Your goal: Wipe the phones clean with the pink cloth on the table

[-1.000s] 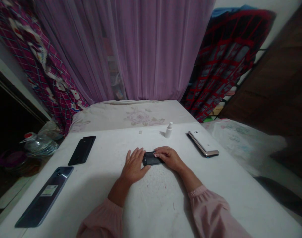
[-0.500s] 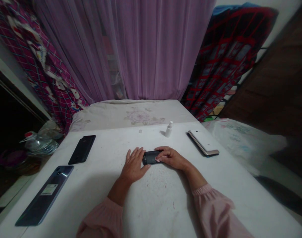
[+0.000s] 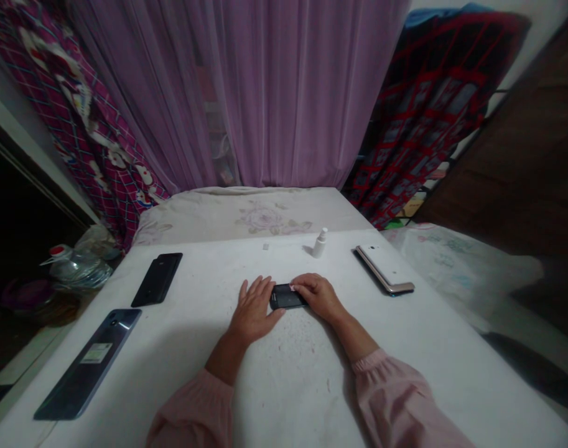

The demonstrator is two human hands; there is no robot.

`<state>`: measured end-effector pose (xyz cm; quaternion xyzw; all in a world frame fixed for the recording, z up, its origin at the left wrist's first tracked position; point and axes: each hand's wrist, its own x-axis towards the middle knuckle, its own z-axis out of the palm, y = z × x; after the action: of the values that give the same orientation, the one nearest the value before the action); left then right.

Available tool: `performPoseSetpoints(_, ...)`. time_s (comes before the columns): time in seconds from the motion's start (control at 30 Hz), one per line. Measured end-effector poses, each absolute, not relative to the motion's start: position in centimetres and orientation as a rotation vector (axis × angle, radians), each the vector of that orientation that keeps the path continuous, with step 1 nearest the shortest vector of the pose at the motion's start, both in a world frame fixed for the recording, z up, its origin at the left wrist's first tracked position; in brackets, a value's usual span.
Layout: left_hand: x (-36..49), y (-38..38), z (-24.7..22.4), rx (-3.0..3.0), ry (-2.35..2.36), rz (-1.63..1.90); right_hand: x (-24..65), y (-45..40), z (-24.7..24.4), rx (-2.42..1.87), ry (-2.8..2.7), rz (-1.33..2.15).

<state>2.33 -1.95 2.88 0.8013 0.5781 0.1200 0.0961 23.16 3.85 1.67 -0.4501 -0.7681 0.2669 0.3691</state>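
A small black phone lies screen up on the white tabletop. My left hand rests flat at its left end, fingers spread, with fingertips and thumb around the phone's edge. Over the phone's right part, my right hand pinches a small whitish-pink piece against the upper edge of the screen. The right fingers hide the phone's right end. Beyond the right hand, a white spray bottle stands upright.
On the left lie a black phone and a larger dark blue phone with a label. Stacked phones lie on the right, a white one on top. A small pale square sits near the cloth fold.
My right hand has moved slightly up and left over the phone, taking the small piece from the middle of the screen to its upper edge. My left hand stays in place.
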Motion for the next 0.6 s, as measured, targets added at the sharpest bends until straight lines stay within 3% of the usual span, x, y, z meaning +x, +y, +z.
performPoseSetpoints(0.37,2.3,-1.9,2.9,2.382,1.708,0.356,25.6,3.8,2.4,-0.926,-2.134,0.992)
performPoseSetpoints(0.6,2.4,-2.0,3.1,2.358,1.722,0.355,22.9,3.2,1.7,-1.114,-2.014,0.685)
